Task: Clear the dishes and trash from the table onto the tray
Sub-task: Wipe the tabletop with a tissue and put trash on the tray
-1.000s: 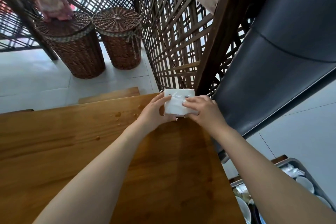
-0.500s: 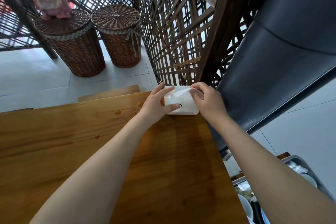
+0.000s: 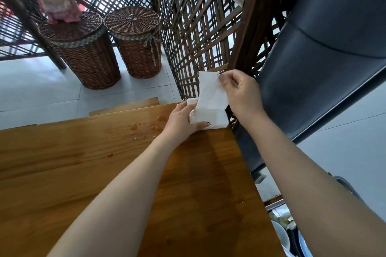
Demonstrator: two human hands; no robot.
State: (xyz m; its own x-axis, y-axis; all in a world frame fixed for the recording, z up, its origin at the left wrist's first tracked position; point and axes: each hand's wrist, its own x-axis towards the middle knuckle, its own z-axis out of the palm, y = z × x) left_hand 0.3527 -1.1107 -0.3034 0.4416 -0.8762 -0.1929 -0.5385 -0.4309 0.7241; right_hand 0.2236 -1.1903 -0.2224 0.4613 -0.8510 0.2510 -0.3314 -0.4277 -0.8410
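Item: white tissue pack (image 3: pixel 208 120), lying flat at the far right corner of the wooden table (image 3: pixel 125 173), its long axis running left to right along the table's far edge. Accessory: one white tissue sheet (image 3: pixel 211 92), rising from the top of the pack, its long axis near upright and leaning slightly leftward, free end pointing up toward the lattice screen (image 3: pixel 198 27). Left hand (image 3: pixel 180 121): set against the pack's left end, fingers and thumb curled round it, holding it down on the table. Right hand (image 3: pixel 242 94): raised above and to the right of the pack, thumb and fingers pinching the sheet's upper right corner. The hands stood apart, the sheet stretched between them. Table surface: scattered amber droplets (image 3: pixel 133 127) just left of the left hand. Tray (image 3: pixel 275 206): metal, low at the right beyond the table's edge, mostly hidden by the right forearm; white bowls (image 3: pixel 281 233) partly seen in it. Surroundings: two lidded wicker baskets (image 3: pixel 87 56) on the tiled floor beyond the table, a pink cloth bundle (image 3: pixel 57 1) atop the left one; a dark padded seat back (image 3: pixel 313 69) at right.
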